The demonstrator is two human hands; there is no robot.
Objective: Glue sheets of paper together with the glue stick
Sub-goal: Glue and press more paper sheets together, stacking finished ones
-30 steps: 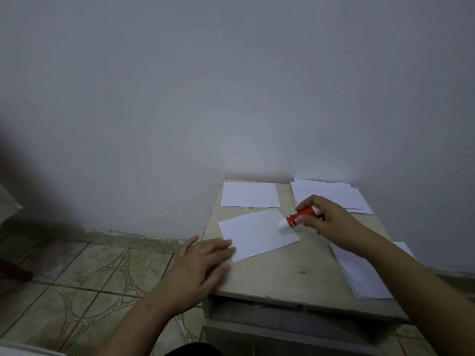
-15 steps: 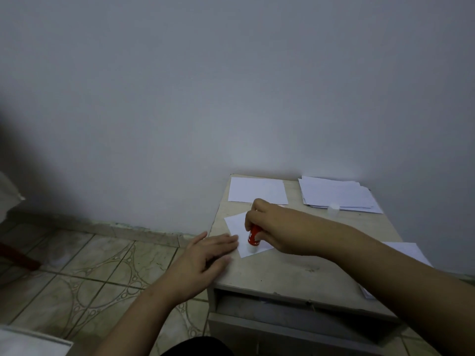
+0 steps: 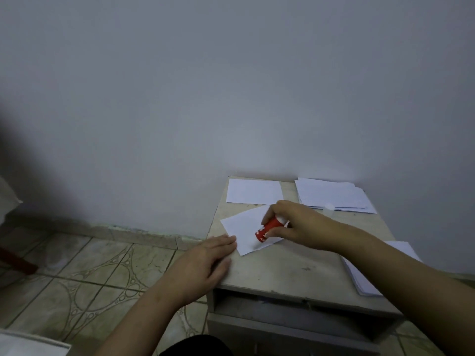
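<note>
A white sheet of paper [image 3: 244, 227] lies tilted on the small grey table [image 3: 295, 268]. My right hand [image 3: 295, 224] grips a red glue stick [image 3: 267, 229], whose lower end touches the sheet near its near edge. My left hand [image 3: 205, 263] lies flat at the table's left front corner, fingertips pressing the sheet's left corner. Another white sheet [image 3: 254, 191] lies flat at the table's back left.
A stack of white sheets [image 3: 334, 195] sits at the back right, with the small translucent glue cap [image 3: 329, 207] in front of it. More sheets [image 3: 359, 276] lie under my right forearm at the right edge. The wall stands right behind the table; tiled floor lies left.
My right hand first carried the glue stick left across the sheet toward my left hand, then drew it back right to the sheet's near edge. My left hand stayed on the corner.
</note>
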